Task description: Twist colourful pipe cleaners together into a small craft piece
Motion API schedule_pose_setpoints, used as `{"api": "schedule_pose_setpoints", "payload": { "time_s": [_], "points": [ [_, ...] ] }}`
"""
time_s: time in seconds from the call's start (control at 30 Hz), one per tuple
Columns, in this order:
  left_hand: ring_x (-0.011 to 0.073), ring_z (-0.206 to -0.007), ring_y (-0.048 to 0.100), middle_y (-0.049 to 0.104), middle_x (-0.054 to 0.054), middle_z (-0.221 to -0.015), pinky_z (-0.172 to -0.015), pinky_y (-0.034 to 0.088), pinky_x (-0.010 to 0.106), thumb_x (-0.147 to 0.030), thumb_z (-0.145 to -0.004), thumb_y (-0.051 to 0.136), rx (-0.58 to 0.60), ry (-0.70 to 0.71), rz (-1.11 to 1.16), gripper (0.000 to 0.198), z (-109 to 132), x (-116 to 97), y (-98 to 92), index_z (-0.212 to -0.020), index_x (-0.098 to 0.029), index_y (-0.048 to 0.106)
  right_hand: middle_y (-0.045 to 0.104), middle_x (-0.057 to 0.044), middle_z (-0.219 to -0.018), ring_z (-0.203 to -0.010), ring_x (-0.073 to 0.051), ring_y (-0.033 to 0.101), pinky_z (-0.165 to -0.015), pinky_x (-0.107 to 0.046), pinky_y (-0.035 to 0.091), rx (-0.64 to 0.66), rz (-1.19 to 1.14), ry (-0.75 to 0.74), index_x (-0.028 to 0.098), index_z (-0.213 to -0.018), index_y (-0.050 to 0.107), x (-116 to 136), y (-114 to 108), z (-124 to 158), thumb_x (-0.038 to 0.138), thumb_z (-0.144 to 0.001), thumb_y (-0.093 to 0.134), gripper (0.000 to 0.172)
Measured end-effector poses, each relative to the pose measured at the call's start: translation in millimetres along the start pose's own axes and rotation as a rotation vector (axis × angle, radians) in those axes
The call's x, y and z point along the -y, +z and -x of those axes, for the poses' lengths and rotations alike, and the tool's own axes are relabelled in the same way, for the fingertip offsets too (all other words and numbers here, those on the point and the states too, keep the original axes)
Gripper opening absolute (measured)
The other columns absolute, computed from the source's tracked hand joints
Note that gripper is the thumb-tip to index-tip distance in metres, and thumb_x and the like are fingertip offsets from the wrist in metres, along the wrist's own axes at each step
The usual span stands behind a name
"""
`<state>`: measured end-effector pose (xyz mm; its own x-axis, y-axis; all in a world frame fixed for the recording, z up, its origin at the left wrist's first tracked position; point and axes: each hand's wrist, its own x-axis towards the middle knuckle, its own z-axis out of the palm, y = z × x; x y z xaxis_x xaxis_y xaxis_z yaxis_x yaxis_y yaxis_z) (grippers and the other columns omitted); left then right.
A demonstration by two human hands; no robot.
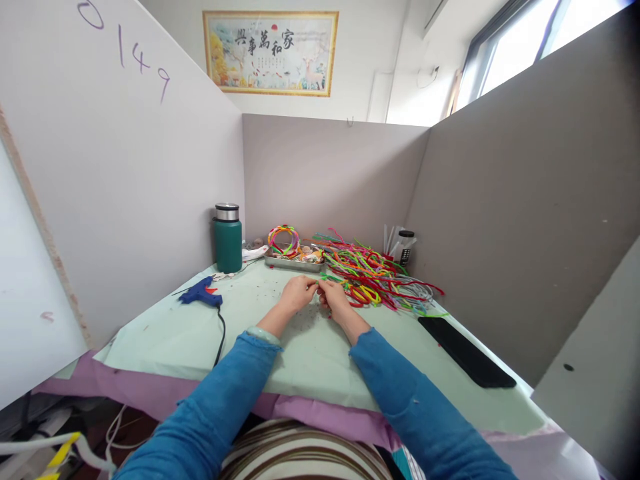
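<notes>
My left hand (299, 292) and my right hand (333, 295) meet over the middle of the table, fingertips almost touching. Both are closed in a pinch on a small green pipe cleaner (317, 283), most of it hidden by the fingers. Just beyond my right hand spreads a tangled heap of coloured pipe cleaners (370, 263), red, green, yellow, orange and grey. Behind my hands a metal tray (295, 265) holds small pieces and a bundle of looped pipe cleaners (283, 241).
A blue glue gun (201, 291) with a black cord lies at left, near a green bottle (228, 239). A black flat slab (465, 350) rests at right. A dark-lidded jar (404, 247) stands behind the heap. Partition panels (330, 173) enclose the table.
</notes>
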<state>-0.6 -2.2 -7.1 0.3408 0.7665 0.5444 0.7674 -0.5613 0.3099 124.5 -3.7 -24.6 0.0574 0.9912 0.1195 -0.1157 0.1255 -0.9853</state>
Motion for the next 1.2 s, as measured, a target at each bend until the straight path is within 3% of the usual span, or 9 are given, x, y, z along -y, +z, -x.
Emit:
{"api": "schedule_pose_setpoints", "payload": {
  "time_s": [0.23, 0.47, 0.8, 1.2],
  "points": [
    [0.0162, -0.084, 0.060, 0.071, 0.006, -0.090, -0.076, 0.041, 0.023, -0.026, -0.083, 0.044, -0.013, -0.087, -0.018, 0.029, -1.5, 2.7, 2.2, -0.088, -0.021, 0.072, 0.052, 0.002, -0.060, -0.039, -0.006, 0.038, -0.036, -0.021, 0.024, -0.040, 0.170, -0.046, 0.017, -0.067, 0.053, -0.3, 2.0, -0.3, 0.039, -0.074, 0.053, 0.023],
    [0.0152, -0.083, 0.061, 0.071, 0.006, -0.092, -0.075, 0.042, 0.022, -0.025, -0.083, 0.044, -0.007, -0.153, 0.065, 0.030, -1.0, -0.8, -0.9, -0.092, -0.019, 0.072, 0.063, -0.004, -0.089, -0.048, -0.008, 0.053, -0.035, -0.019, 0.029, 0.044, 0.109, -0.001, 0.018, -0.081, 0.057, -1.7, 0.1, -1.4, 0.042, -0.075, 0.055, 0.025],
    [0.0145, -0.075, 0.060, 0.072, 0.006, -0.086, -0.070, 0.042, 0.022, -0.022, -0.081, 0.044, -0.011, -0.148, 0.123, 0.029, -2.7, 0.0, -0.2, -0.089, -0.016, 0.071, 0.062, -0.002, -0.081, -0.051, -0.008, 0.055, -0.035, -0.017, 0.030, 0.122, 0.018, 0.044, 0.019, -0.083, 0.058, -3.8, -0.7, -1.9, 0.046, -0.074, 0.060, 0.028],
    [0.0140, -0.071, 0.060, 0.071, 0.005, -0.080, -0.067, 0.042, 0.022, -0.023, -0.080, 0.045, -0.051, -0.171, 0.161, 0.028, -4.1, 1.3, 0.6, -0.083, -0.016, 0.071, 0.060, -0.002, -0.076, -0.052, -0.008, 0.052, -0.034, -0.017, 0.028, 0.111, 0.024, 0.032, 0.018, -0.079, 0.059, -2.2, 0.8, -1.4, 0.047, -0.074, 0.060, 0.029]
  ]
}}
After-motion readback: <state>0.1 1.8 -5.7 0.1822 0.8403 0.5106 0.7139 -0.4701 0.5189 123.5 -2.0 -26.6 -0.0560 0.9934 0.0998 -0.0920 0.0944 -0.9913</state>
